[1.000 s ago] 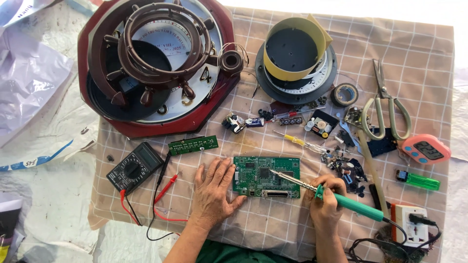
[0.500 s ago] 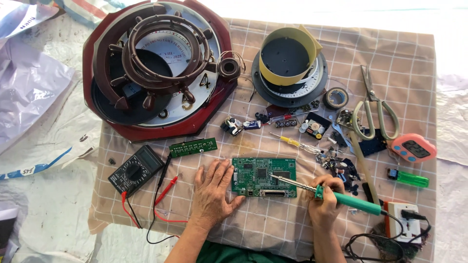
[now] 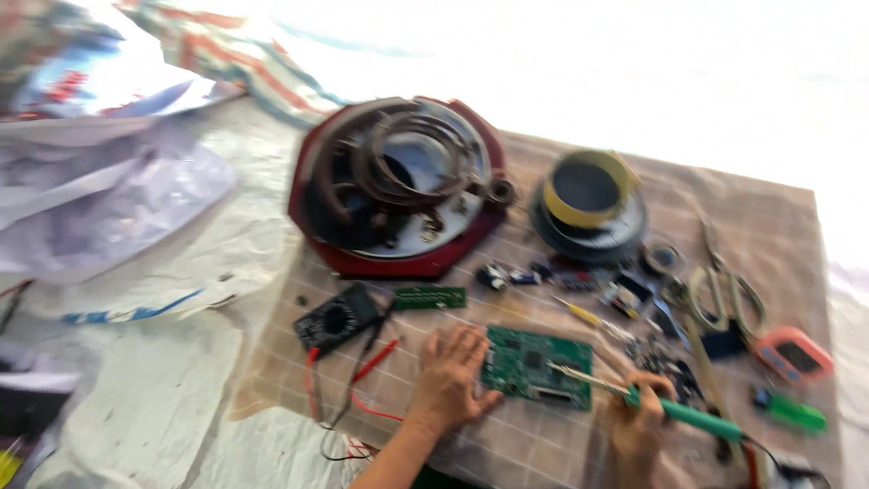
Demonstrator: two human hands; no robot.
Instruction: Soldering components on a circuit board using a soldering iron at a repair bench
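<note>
On the checked cloth (image 3: 543, 453) my view has swung left, blurring things, yet my left hand (image 3: 450, 378) still lies flat steadying the circuit board (image 3: 536, 366) while my right hand (image 3: 639, 418) seems closed around the soldering iron (image 3: 674, 412).

The work surface is a floor (image 3: 163, 398) covered with crinkled pale plastic sheeting. Over it, from the centre toward 3 o'clock, lies a tan checked cloth (image 3: 561, 453). At 9 to 10 o'clock a heap of crumpled translucent plastic bags (image 3: 100, 199) is piled up. At 12 o'clock a striped fabric (image 3: 253, 45) in red and teal shows at the edge. Strong daylight washes out the floor from 12 to 2 o'clock. The whole view is motion-blurred.
</note>
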